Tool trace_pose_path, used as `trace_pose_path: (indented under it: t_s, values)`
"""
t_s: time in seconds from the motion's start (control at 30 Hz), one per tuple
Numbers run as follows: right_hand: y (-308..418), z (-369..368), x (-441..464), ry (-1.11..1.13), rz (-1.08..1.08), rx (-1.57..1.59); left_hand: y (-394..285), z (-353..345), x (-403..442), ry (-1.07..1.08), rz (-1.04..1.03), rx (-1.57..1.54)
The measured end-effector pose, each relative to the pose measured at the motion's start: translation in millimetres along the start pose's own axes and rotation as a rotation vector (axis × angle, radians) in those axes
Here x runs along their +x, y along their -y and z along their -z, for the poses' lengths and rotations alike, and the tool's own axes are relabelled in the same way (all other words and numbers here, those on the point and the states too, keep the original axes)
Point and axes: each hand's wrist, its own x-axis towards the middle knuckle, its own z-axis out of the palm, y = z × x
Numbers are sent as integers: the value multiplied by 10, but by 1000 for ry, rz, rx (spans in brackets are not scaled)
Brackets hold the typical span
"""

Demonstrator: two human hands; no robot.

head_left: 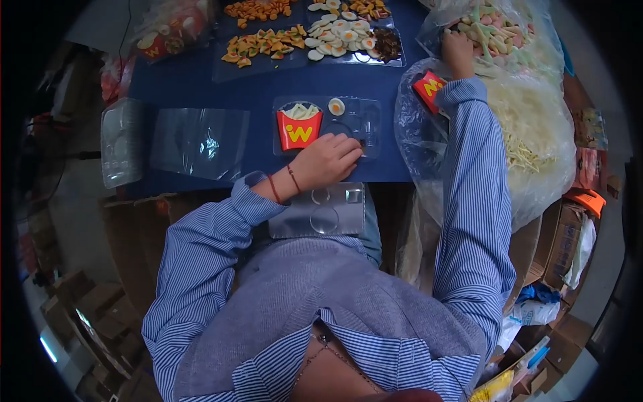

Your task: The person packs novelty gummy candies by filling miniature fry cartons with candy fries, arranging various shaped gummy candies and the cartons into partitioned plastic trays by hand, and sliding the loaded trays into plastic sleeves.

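Observation:
My left hand (pixel 328 161) rests over the lower edge of a clear plastic tray (pixel 374 110), its fingers curled inward. What they hold, if anything, is hidden. In that tray lie a red toy fries box (pixel 299 130) with a yellow logo and pale fries, and a toy fried egg (pixel 337 106). My right hand (pixel 458 53) reaches to the far right, fingers bent at the edge of a plastic bag of pastel-coloured pieces (pixel 492 32). Its fingertips are partly hidden. Below that wrist, a second red fries box (pixel 427 90) lies tilted on a bag of pale thin sticks (pixel 526 144).
Toy taco-like pieces (pixel 264 45), toy eggs (pixel 341 35) and dark brown pieces (pixel 388 44) fill trays at the back. A flat clear bag (pixel 199 144) and stacked clear trays (pixel 122 143) lie left. Another clear tray (pixel 320 213) sits on my lap.

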Motion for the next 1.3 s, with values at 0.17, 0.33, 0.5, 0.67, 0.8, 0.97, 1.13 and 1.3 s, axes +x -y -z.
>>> trace_pose_path:
  t_s: [0.17,0.33,0.5,0.67,0.8,0.97,1.13,1.3]
  values:
    - [106,711,-109,-205,-69,414,15,-41,-37,-17,-9,19]
    - [1016,2121,-1128,-344,315,1038,20,-75,-62,-15,-50,136]
    - [1318,2173,-1561,-89,483,1021,-82,-37,-65,-71,-16,107]
    - [1357,2249,-1547,-94,502,881,146,345,73,-51,78,-19]
    - [1359,2235,-1241,-128,461,1014,1287,690,211,-67,630,321]
    - [1801,2039,-350,-229,254,997,1806,716,300,63,949,431]
    - [2334,1580,321,-153,254,880,1796,750,210,19,923,392]
    - [1970,909,860,-108,-56,491,1792,796,97,43,834,327]
